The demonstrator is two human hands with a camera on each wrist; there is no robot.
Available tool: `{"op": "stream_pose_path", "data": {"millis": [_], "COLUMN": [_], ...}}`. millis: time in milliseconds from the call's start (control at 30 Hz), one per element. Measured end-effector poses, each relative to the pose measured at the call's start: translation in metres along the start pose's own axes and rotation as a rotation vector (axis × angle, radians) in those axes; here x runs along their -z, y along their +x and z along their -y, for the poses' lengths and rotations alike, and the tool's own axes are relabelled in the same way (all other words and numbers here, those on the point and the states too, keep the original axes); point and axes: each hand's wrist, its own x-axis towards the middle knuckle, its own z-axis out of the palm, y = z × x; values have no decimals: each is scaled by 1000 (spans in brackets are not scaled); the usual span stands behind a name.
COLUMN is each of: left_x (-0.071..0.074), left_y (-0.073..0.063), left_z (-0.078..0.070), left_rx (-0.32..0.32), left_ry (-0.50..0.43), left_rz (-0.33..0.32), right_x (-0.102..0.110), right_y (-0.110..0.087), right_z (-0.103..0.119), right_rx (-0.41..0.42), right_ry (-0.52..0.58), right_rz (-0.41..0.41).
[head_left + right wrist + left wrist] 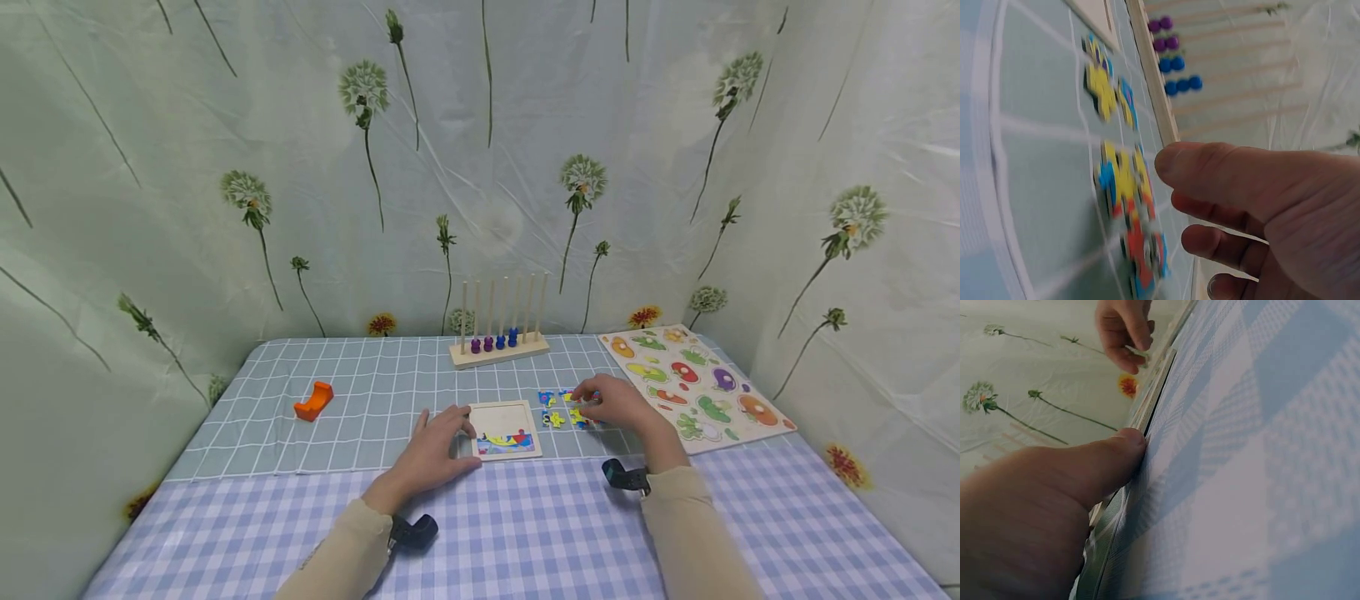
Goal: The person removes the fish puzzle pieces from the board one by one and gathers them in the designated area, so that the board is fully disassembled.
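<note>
A small wooden puzzle tray (498,416) lies before me, its lower part filled with a colourful picture. My left hand (431,454) holds the tray's left side, thumb at the near corner and fingers along the edge. In the left wrist view the thumb (1110,459) presses on the edge; the other fingers are hidden there. Right of the tray lie several loose jigsaw pieces (557,419), yellow, blue and red. Above them hovers my right hand (615,406), fingers loosely bent. The right wrist view shows nothing between its thumb (1210,169) and fingers, apart from the pieces (1122,178).
Behind the tray stands a wooden peg rack (498,354) with purple and blue beads. A vegetable puzzle board (686,379) lies at the right, beside my right forearm. An orange curved block (314,401) sits on the left. Checked cloth (525,525) covers the near table.
</note>
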Motion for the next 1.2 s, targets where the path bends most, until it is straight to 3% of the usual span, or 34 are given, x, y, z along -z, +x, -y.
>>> {"op": "stream_pose_path", "data": {"millis": [467, 600, 1200], "left_x": [-1, 0, 0], "left_y": [1, 2, 1], "left_z": [2, 1, 1], "left_rx": [24, 36, 11], "left_ry": [-10, -22, -22], "left_rz": [-3, 4, -7], "right_x": [-24, -34, -63], "right_y": [11, 12, 7], "right_z": [53, 66, 96], "right_rx": [185, 189, 313], "right_ry": [26, 54, -3], "right_rz": [11, 47, 152]}}
